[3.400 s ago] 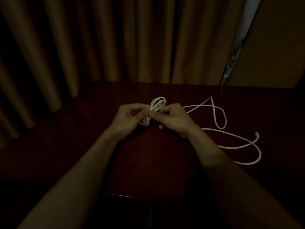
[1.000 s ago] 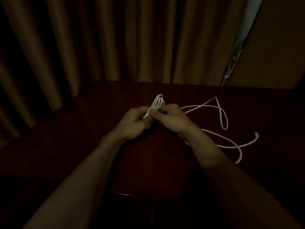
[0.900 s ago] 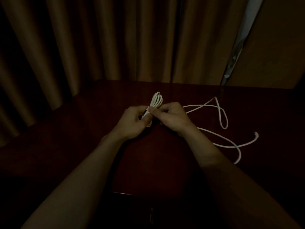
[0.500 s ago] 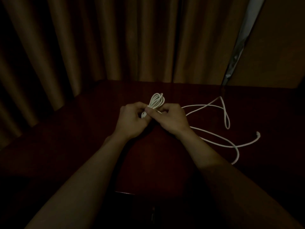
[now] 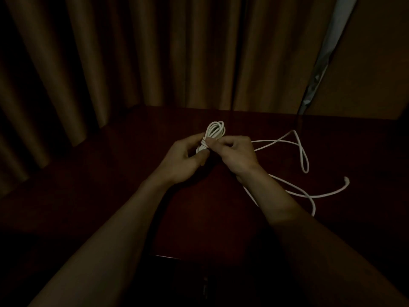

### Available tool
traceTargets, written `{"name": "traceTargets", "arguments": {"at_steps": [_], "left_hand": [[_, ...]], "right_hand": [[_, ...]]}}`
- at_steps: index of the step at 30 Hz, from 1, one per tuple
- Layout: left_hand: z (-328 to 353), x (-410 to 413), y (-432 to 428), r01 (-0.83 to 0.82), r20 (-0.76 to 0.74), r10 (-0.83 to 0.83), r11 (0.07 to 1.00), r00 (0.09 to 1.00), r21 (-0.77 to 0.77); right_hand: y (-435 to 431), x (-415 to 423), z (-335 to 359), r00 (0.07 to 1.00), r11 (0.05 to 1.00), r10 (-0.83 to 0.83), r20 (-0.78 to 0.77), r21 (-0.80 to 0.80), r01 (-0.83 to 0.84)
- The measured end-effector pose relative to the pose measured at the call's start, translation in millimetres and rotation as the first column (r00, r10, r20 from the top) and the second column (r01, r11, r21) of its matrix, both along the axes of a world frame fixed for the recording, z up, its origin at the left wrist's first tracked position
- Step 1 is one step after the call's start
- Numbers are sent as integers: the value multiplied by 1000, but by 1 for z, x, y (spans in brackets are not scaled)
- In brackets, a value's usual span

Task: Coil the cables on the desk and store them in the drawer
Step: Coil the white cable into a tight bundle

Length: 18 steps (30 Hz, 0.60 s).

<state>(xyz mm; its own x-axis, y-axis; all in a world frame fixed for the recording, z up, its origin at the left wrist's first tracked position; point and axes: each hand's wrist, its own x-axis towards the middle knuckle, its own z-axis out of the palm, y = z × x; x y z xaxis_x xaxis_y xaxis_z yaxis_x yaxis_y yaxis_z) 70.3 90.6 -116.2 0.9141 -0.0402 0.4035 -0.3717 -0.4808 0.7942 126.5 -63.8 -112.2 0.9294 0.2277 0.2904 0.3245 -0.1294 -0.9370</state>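
Note:
A white cable is partly wound into a small coil (image 5: 215,130) that stands up between my two hands above the dark wooden desk (image 5: 124,178). My left hand (image 5: 183,159) grips the lower part of the coil. My right hand (image 5: 238,156) pinches the coil at its waist from the right. The loose rest of the cable (image 5: 303,160) trails right across the desk in loops and ends in a plug (image 5: 346,180). The drawer is too dark to make out.
Brown curtains (image 5: 137,54) hang close behind and to the left of the desk. A pale strip (image 5: 325,52) shows at the curtain gap on the right. The desk's near edge (image 5: 168,256) lies under my forearms.
The loose cable on the right has been drawn in and its loops have shrunk. The coil between my hands has grown and now stands more upright.

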Motion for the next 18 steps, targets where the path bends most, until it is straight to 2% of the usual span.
{"name": "traceTargets", "arguments": {"at_steps": [7, 14, 18], "left_hand": [[-4, 4, 2, -47, 52, 46, 999, 998, 20], [-4, 1, 4, -307, 145, 293, 947, 945, 93], [-4, 1, 4, -369, 151, 352, 923, 924, 107]], "right_hand": [[-1, -5, 2, 999, 995, 52, 16, -86, -50], [7, -10, 3, 983, 903, 32, 182, -427, 50], [7, -12, 6, 993, 930, 38, 111, -369, 6]]}}
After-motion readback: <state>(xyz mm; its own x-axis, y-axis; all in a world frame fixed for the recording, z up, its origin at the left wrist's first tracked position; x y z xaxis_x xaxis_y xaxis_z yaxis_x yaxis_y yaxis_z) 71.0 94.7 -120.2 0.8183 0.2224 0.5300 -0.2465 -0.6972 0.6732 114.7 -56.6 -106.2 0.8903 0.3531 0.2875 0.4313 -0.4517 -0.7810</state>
